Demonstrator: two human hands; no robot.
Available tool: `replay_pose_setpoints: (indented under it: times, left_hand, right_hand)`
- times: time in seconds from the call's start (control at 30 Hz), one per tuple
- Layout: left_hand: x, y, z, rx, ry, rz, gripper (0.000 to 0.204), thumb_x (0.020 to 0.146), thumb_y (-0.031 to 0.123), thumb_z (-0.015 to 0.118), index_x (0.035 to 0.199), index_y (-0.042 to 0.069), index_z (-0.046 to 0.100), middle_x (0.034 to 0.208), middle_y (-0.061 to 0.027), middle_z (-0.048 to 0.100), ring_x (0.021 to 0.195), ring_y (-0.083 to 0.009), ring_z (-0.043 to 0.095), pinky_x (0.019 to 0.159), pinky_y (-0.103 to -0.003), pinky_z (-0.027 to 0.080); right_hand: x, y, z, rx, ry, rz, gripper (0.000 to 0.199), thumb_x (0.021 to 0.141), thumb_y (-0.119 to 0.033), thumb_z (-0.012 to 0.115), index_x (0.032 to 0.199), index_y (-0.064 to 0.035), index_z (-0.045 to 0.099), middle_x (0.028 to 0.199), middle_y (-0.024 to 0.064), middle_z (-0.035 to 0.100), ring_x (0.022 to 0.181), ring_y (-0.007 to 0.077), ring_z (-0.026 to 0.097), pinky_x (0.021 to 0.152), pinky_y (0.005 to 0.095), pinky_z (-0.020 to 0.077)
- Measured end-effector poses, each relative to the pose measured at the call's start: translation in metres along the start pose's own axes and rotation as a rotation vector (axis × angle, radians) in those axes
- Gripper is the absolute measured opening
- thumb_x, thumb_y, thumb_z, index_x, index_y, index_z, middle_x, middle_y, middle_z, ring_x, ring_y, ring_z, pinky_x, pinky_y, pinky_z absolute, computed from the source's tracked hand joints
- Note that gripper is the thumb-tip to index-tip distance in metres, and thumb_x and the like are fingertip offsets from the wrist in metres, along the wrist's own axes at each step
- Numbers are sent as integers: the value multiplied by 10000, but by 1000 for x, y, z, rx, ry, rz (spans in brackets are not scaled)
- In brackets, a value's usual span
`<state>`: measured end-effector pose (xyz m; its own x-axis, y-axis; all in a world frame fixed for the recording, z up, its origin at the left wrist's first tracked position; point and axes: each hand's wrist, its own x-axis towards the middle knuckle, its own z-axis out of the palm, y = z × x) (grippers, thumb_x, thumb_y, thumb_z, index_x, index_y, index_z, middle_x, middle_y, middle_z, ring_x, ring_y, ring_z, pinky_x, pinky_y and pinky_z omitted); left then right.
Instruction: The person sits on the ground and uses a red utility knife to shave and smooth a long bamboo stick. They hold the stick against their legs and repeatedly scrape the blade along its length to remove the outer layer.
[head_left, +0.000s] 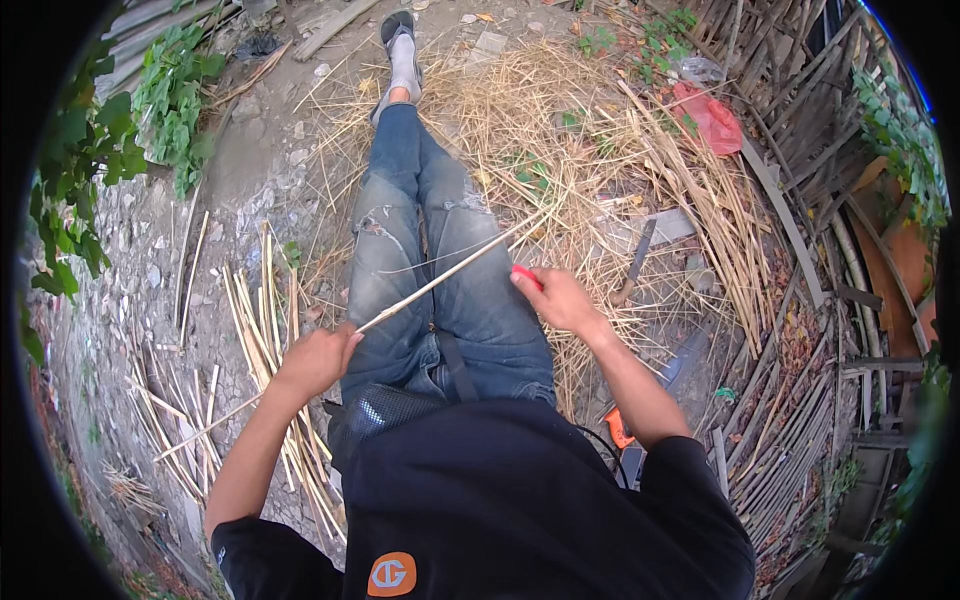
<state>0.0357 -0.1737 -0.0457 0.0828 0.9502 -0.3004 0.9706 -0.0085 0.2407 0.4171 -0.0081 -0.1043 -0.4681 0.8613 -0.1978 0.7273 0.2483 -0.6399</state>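
L hand (318,362) gripping pale stick (440,282), which slants over jeans (385,255), far tip by straw (530,120). R hand (562,300) closed on small red obj. (527,275), kind unclear, nr stick. On ground (255,155): loose sticks (268,290) twd L edge, red bag (710,118) nr far R corner.

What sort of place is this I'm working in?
Probably a rough outdoor yard: there's bare, stony ground, scattered pale strips and a rough barrier of sticks and slats along the right.
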Motion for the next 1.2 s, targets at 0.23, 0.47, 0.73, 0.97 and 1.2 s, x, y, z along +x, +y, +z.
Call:
replay_pose_setpoints:
  times: [0.23, 0.47, 0.73, 0.97, 1.2]
  left_hand:
    - [20, 14, 1, 158, 40, 49, 342, 1094, 354, 498, 1077, 35, 621, 766, -237, 717, 751, -465, 721, 684, -561, 584]
    - [20, 16, 8, 278, 52, 81, 327, 1097, 360, 490, 1049, 57, 602, 719, -208, 713, 691, -426, 730, 636, -535, 591]
    - [3, -2, 3, 279, 38, 88, 323, 1103, 361, 474, 1038, 62, 578, 690, -192, 705, 645, -422, 718, 626, -534, 585]
    - [-42, -39, -10, 268, -26, -44, 312, 1092, 369, 489, 1038, 71, 565, 697, -233, 679, 693, -455, 697, 634, -571, 561]
    - [-104, -95, 6, 165, -59, -201, 302, 1091, 359, 484, 1044, 72, 564, 731, -267, 668, 746, -505, 675, 689, -597, 551]
  right_hand:
    - [12, -32, 31, 13, 4, -16, 650, 1064, -528, 498, 872, 52, 720, 864, 323, 703, 873, 509, 687, 830, 562, 530]
    - [21, -37, 29, -13, -55, 35, 691, 1059, -556, 495, 876, 71, 719, 857, 337, 692, 885, 514, 683, 837, 563, 526]
    - [56, 34, 16, -19, 65, 193, 749, 1067, -597, 417, 960, 71, 739, 936, 340, 712, 960, 510, 692, 897, 560, 533]
    - [105, 152, 23, 7, 401, 393, 729, 1071, -601, 387, 922, 9, 757, 938, 328, 720, 955, 499, 702, 902, 550, 535]
    - [1, 357, -33, -5, 714, 624, 879, 1039, -704, 394, 994, 107, 731, 773, 242, 697, 829, 402, 688, 792, 532, 491]
